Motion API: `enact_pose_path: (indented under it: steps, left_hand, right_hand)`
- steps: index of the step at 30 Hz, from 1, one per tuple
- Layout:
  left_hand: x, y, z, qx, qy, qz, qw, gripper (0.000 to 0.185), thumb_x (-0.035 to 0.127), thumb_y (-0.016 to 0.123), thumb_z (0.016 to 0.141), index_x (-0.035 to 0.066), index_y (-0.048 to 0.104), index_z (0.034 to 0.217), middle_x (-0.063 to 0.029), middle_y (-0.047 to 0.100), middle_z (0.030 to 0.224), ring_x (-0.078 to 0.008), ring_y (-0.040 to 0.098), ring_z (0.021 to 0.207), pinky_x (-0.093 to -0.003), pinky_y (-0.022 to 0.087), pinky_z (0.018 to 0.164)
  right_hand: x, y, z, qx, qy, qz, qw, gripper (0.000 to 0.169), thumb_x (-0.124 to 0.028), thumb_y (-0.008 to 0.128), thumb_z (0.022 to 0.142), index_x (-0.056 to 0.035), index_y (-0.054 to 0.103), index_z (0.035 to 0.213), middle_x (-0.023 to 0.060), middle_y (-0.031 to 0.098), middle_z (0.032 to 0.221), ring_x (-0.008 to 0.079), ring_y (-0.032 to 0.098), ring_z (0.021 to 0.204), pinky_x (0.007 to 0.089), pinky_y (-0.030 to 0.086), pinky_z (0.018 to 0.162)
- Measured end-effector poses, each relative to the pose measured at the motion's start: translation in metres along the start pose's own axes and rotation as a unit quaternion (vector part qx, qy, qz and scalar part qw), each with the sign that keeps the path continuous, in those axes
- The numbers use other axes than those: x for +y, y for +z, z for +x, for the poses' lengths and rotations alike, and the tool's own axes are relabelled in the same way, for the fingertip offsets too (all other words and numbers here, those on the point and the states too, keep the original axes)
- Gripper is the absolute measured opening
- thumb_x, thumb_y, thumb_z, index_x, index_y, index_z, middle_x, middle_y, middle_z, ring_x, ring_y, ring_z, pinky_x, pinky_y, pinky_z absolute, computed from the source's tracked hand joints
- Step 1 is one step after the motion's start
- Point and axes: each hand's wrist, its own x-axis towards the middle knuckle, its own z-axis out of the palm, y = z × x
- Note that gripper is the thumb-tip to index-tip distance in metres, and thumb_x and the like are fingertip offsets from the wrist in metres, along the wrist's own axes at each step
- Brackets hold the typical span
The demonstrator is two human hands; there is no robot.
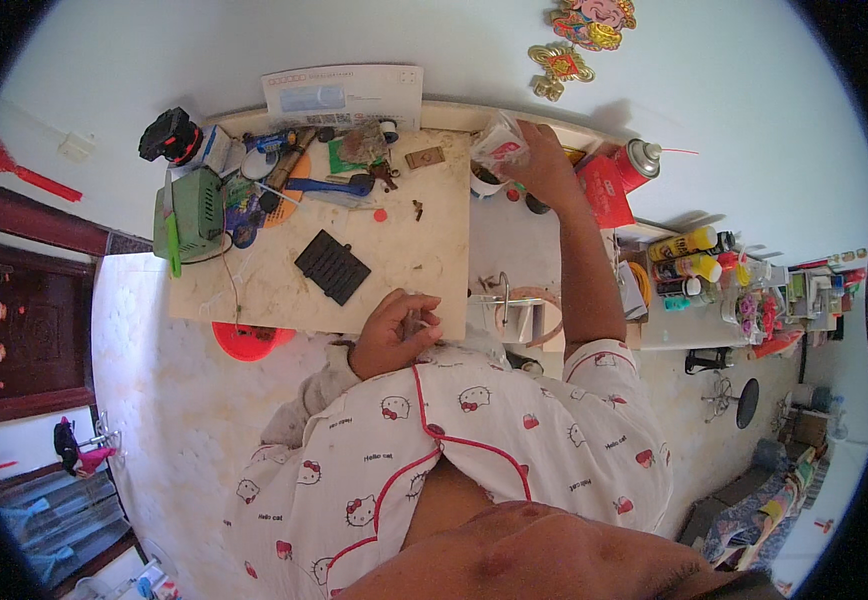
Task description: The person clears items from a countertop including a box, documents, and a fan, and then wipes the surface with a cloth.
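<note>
My right hand (545,165) reaches to the back of the worktop and grips a clear plastic packet (501,142) with white and red on it. Just under the packet stands a small white tub (485,190) with dark contents. Curled fingers make up my left hand (398,330), at the front edge of the wooden board (411,255). Something pale may lie between those fingers, too small to tell. Nearest to that hand on the board is a black slotted plastic tray (333,267).
A green metal box (192,214) bears a green-handled knife (171,236) at the left. A blue-handled brush (329,185) lies among small parts. Right of my forearm stand a red box (603,193) and a spray can (639,161). A red basin (250,341) sits below the board.
</note>
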Motion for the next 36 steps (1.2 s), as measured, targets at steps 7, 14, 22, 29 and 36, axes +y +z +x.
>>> enact_pose_path:
  steps: [7, 14, 22, 29, 36]
  left_hand:
    - [0.004, -0.002, -0.001, -0.008, -0.008, -0.004, 1.0, 0.034, 0.009, 0.065, 0.081, 0.001, 0.053, 0.112, -0.0085, 0.049, 0.097, -0.0154, 0.057, 0.086, -0.0264, 0.045, 0.075]
    - [0.0, -0.003, -0.002, -0.013, 0.008, -0.023, 1.0, 0.034, 0.01, 0.064, 0.081, 0.0, 0.053, 0.112, -0.0087, 0.049, 0.096, -0.0156, 0.057, 0.087, -0.0266, 0.046, 0.075]
    - [-0.002, -0.005, -0.006, -0.026, -0.016, -0.04, 0.999, 0.039, 0.003, 0.058, 0.082, 0.003, 0.047, 0.119, -0.0091, 0.045, 0.109, -0.0182, 0.055, 0.097, -0.03, 0.047, 0.079]
    - [0.017, -0.013, -0.015, -0.012, -0.091, -0.241, 0.966, 0.046, 0.005, 0.057, 0.085, 0.005, 0.039, 0.127, -0.0046, 0.041, 0.124, -0.0153, 0.052, 0.101, -0.0274, 0.048, 0.079]
    - [0.039, -0.034, -0.031, -0.004, -0.034, -0.272, 0.962, 0.064, 0.014, 0.056, 0.085, 0.01, 0.024, 0.139, -0.0167, 0.033, 0.138, -0.0291, 0.054, 0.107, -0.0404, 0.051, 0.077]
  right_hand:
    - [0.006, 0.005, -0.002, 0.02, 0.011, -0.023, 0.999, 0.037, -0.013, 0.067, 0.071, -0.0025, 0.055, 0.104, 0.0202, 0.055, 0.106, 0.0357, 0.055, 0.095, 0.0402, 0.045, 0.081]
    - [0.003, 0.016, 0.001, -0.01, -0.081, -0.087, 0.993, 0.031, -0.009, 0.061, 0.071, -0.0059, 0.059, 0.102, 0.0184, 0.056, 0.097, 0.0352, 0.056, 0.092, 0.0411, 0.046, 0.079]
    - [-0.027, 0.023, 0.009, -0.08, -0.072, -0.245, 0.964, 0.025, -0.013, 0.058, 0.071, -0.0051, 0.061, 0.095, 0.0165, 0.061, 0.092, 0.0341, 0.059, 0.087, 0.0444, 0.049, 0.075]
    - [-0.025, 0.039, 0.017, -0.147, -0.094, -0.311, 0.934, 0.014, -0.011, 0.058, 0.072, -0.0049, 0.064, 0.083, 0.016, 0.063, 0.087, 0.0334, 0.061, 0.084, 0.0442, 0.05, 0.071]
    - [0.007, 0.058, 0.015, -0.079, -0.097, -0.268, 0.955, 0.022, -0.011, 0.06, 0.072, -0.0059, 0.059, 0.094, 0.0185, 0.062, 0.086, 0.0345, 0.06, 0.084, 0.045, 0.048, 0.072]
